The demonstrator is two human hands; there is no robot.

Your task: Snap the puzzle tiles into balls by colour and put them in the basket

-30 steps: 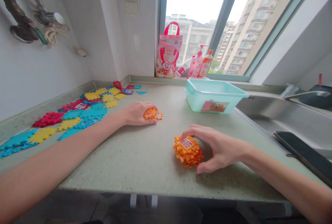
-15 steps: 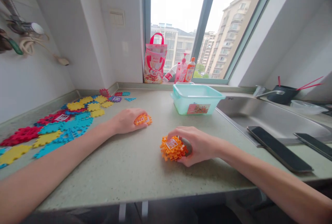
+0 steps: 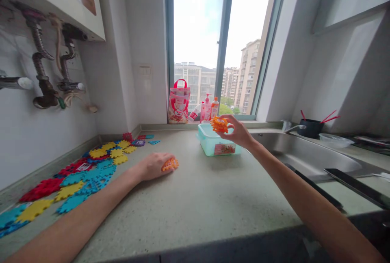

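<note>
My right hand (image 3: 236,131) is closed around a stack of orange interlocking toy tiles (image 3: 219,125), held up in front of the mint-green plastic basin (image 3: 209,146). From this angle the stack overlaps the basin's rim, and I cannot tell how far above it the stack is. Lower and to the left, my left hand (image 3: 154,166) rests on the counter with its fingers curled over a few orange tiles (image 3: 170,164). Its palm and most of its fingertips are hidden. Red, yellow and blue tiles (image 3: 102,169) lie spread beyond my left forearm.
A steel sink (image 3: 283,153) is set in the counter on the right, with dark flat slabs (image 3: 353,184) at its front edge. Along the windowsill stand a pink bag (image 3: 179,102) and bottles (image 3: 206,108). A black pot (image 3: 310,128) sits behind the sink.
My right hand has lifted its orange tile stack off the counter and carried it forward to the basin. My left hand stays over its orange tiles. The view has tilted upward.
</note>
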